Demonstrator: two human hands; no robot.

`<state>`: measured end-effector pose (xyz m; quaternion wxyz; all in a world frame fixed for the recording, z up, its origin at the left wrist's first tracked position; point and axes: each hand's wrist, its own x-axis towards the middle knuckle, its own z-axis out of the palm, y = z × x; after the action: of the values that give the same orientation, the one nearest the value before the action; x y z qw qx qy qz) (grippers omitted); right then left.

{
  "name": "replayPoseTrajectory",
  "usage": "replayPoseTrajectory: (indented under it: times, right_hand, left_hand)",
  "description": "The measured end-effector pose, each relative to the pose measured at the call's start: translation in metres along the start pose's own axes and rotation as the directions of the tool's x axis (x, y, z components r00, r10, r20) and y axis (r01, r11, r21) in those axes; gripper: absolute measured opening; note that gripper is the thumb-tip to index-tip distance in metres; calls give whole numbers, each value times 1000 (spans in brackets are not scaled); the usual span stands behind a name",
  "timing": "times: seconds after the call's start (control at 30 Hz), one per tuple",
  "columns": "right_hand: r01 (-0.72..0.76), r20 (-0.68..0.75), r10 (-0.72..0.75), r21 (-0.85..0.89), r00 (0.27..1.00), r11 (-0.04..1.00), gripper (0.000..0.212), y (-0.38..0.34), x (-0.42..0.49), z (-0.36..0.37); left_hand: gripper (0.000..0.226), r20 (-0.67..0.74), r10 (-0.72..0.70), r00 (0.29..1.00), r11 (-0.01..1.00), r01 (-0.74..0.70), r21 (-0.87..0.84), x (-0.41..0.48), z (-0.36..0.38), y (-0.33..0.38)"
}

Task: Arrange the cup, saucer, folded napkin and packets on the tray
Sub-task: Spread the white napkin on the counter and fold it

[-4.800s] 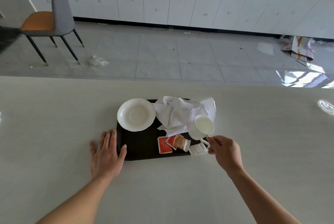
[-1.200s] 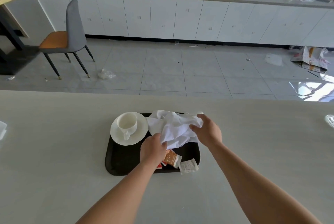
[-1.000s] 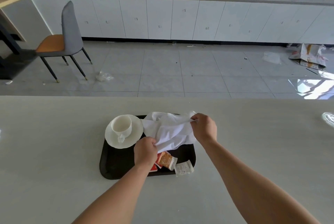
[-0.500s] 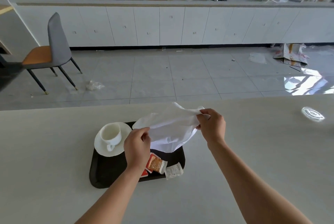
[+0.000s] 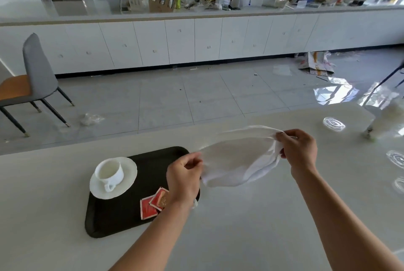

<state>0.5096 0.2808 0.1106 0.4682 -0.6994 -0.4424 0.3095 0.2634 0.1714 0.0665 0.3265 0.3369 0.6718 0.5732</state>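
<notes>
A black tray lies on the pale table. On its left part a white cup stands on a white saucer. Red and orange packets lie at the tray's near right, partly hidden by my left wrist. A white cloth napkin hangs unfolded in the air to the right of the tray. My left hand pinches its left edge and my right hand grips its right end.
Glare spots shine on the table at the right. Beyond the table's far edge is a tiled floor with a grey and orange chair at left. White cabinets with a cluttered counter line the back wall.
The cup went onto the saucer. Both hands then took the crumpled napkin off the tray, lifted it and carried it rightward, spreading it between them. The view has turned right.
</notes>
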Motion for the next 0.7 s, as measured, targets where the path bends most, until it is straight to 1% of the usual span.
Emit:
replayPoseTrajectory:
  times: [0.07,0.17,0.23,0.3,0.33,0.37,0.43,0.47,0.57,0.63,0.67,0.7]
  right_hand:
    - [-51,47,57,-123,997,991,8,23,3,-13]
    - [-96,74,120,-266,990,959,17,67,1,-27]
    - [-128,74,156,-293,985,947,28,92,0,-35]
    - [-159,65,186,-298,980,941,39,112,1,-42]
    - [-166,59,192,-301,980,939,41,119,0,-46]
    - [-169,51,192,-296,980,940,36,125,0,-50]
    - [-170,6,179,-285,984,943,12,134,1,-59]
    - [-173,-22,174,-276,985,945,9,138,2,-64]
    - [-176,-117,150,-257,982,950,26,142,6,-83]
    - [-153,-190,102,-274,976,950,32,143,5,-95]
    - [-146,-210,82,-309,974,940,33,144,3,-100]
    - [-151,-201,77,-386,977,910,34,146,1,-104]
  left_hand:
    - [26,65,-153,986,988,153,4,-17,14,-22]
    - [27,59,-324,944,945,321,55,-42,27,-57]
    - [27,55,-397,916,915,391,96,-58,31,-74]
    - [30,94,-467,879,883,456,114,-72,34,-85]
    - [31,115,-495,861,868,482,121,-78,34,-89]
    - [32,134,-516,846,856,503,121,-83,34,-92]
    - [30,167,-546,821,838,535,108,-92,32,-94]
    - [29,182,-548,816,837,537,108,-95,31,-94]
    - [24,256,-508,823,861,485,152,-107,28,-87]
    - [20,298,-452,841,887,389,248,-115,27,-83]
    - [23,318,-422,849,891,324,318,-118,25,-86]
    - [23,360,-388,849,890,243,386,-120,23,-90]
